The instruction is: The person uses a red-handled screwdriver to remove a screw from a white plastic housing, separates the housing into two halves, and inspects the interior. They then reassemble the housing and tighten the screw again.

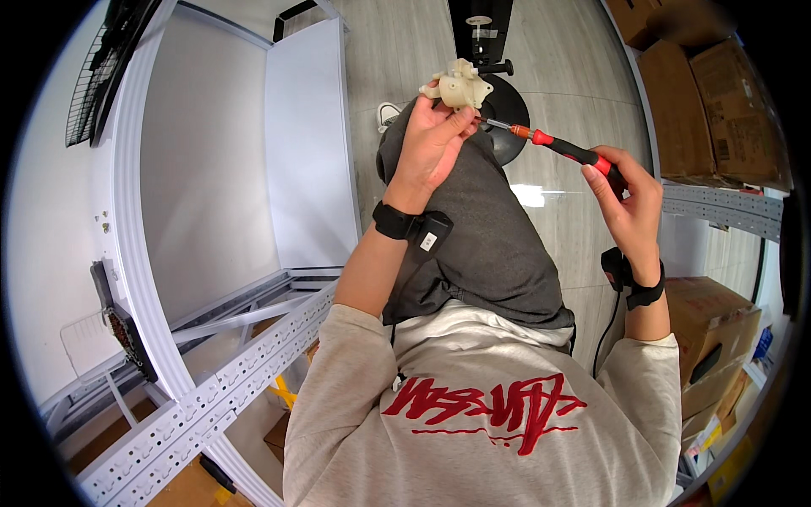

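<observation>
A cream-coloured plastic housing (459,89) with lugs and a dark stub on its far right side is held up above my legs. My left hand (437,139) grips it from below, thumb and fingers closed round its near side. In my right hand (627,190) is a red and black screwdriver (562,149), held by the end of its handle. The screwdriver's shaft points left, and its tip meets or nearly meets the housing's lower right edge; the exact contact is too small to tell.
On the left stands a white metal shelf frame (228,397) with a white panel (308,144). Cardboard boxes (676,110) are stacked at the right, with another box (710,329) lower down. A black round base (507,127) stands on the floor beyond my knees.
</observation>
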A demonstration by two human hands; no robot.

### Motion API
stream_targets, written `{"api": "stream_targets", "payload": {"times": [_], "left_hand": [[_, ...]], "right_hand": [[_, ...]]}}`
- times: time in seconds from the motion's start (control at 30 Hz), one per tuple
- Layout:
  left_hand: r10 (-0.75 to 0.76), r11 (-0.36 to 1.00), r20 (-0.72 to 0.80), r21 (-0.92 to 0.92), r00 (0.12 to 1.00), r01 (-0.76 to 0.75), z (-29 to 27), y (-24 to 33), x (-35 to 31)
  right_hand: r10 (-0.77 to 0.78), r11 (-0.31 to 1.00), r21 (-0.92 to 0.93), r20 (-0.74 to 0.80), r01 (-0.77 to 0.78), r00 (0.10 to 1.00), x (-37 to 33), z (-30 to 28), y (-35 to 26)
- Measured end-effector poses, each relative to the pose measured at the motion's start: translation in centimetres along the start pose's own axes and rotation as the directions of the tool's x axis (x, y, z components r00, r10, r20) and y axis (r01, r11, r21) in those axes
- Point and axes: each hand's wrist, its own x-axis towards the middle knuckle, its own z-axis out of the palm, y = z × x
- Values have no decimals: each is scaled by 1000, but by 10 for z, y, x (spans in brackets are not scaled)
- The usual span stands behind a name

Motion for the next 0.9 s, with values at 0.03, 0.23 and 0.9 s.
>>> {"api": "stream_targets", "payload": {"times": [0.03,0.23,0.9], "left_hand": [[5,1000,6,0,1000,-5,1,0,0],[27,999,54,19,998,-28,-2,0,0],[10,999,16,-40,1000,-9,-2,1,-2]], "right_hand": [[0,1000,-1,1,0,1000,0,0,0],[23,1000,4,-26,-23,999,0,-2,-2],[2,1000,-7,-14,-3,1000,-1,3,-1]]}}
